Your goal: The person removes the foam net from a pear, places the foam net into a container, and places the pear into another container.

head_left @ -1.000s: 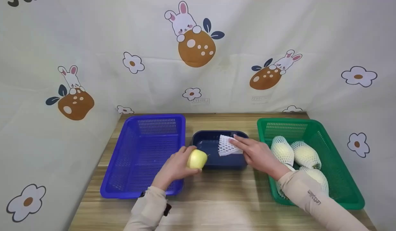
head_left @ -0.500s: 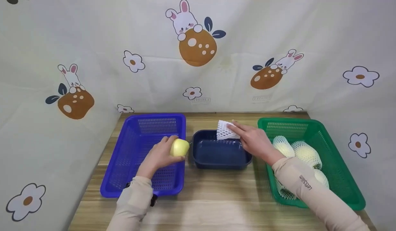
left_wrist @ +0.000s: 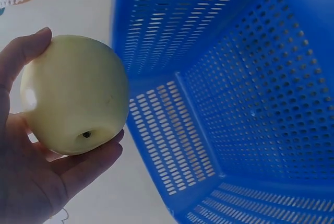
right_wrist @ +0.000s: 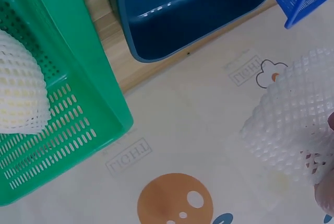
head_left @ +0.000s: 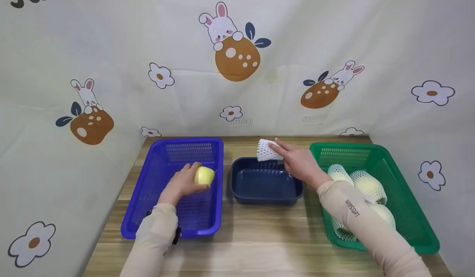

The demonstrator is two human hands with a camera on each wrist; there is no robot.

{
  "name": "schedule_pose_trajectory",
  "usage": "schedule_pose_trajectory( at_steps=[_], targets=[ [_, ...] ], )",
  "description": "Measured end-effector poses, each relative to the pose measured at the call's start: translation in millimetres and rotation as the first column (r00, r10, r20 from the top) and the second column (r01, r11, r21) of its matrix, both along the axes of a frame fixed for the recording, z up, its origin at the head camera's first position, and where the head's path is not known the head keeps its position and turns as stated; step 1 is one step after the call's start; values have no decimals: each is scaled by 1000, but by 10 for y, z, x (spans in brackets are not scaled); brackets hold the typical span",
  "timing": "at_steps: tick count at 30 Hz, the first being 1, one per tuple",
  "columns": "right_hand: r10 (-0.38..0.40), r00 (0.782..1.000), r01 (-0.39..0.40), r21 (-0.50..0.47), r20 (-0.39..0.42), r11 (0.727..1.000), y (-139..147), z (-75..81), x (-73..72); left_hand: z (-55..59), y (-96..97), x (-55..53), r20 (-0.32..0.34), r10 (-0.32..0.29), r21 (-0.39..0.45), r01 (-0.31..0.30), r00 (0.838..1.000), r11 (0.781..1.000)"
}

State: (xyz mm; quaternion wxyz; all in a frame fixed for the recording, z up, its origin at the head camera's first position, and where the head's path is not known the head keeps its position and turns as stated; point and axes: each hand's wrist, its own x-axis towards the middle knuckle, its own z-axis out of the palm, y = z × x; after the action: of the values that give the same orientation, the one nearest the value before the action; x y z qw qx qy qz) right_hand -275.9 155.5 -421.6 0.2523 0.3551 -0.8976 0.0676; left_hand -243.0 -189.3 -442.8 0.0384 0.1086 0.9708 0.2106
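Note:
In the head view my left hand (head_left: 180, 184) grips a pale yellow-green apple (head_left: 205, 176) over the blue perforated basket (head_left: 189, 152). The left wrist view shows the apple (left_wrist: 75, 96) resting between thumb and fingers, with its hollowed end visible, beside the basket wall. My right hand (head_left: 300, 163) pinches a white foam net sleeve (head_left: 265, 151) above the back edge of the navy basin (head_left: 266, 186). The sleeve (right_wrist: 297, 114) looks flattened in the right wrist view, where only bits of fingers show at the right edge.
To the right stands a green basket (head_left: 412, 204) with several pale fruits (head_left: 368, 186) in white foam nets; my right forearm partly hides them. A wooden table (head_left: 256, 238) carries all the containers. A patterned cloth (head_left: 175, 111) hangs behind and at both sides.
My left hand has carried the apple leftward from the navy basin's edge to over the blue basket. My right hand has drawn the foam sleeve back toward the basin's far rim.

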Motion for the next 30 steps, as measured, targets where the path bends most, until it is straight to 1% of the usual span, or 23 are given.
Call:
schedule_pose_trajectory(
  at_steps=[5,10,13,20,25,30],
  targets=[
    [-10,1000,10,7,20,1000,5,-74,-67,-66,-64,-90,5,-9,-26,9,1000,1000],
    [-33,998,32,19,52,999,5,-144,-116,-134,-102,-164,34,-14,-37,15,999,999],
    [-50,997,49,26,53,998,2,-187,-143,-180,-112,-203,56,-6,-36,8,998,999],
    [-88,994,85,50,63,995,3,-300,-203,-257,-135,-255,106,4,-29,-1,994,1000],
    [-86,993,83,47,78,995,-4,-383,-234,-311,-154,-288,144,19,-43,-13,989,999],
    [-86,995,82,61,58,995,-13,-466,-265,-366,-161,-310,165,17,-64,-6,986,998]
  ],
)
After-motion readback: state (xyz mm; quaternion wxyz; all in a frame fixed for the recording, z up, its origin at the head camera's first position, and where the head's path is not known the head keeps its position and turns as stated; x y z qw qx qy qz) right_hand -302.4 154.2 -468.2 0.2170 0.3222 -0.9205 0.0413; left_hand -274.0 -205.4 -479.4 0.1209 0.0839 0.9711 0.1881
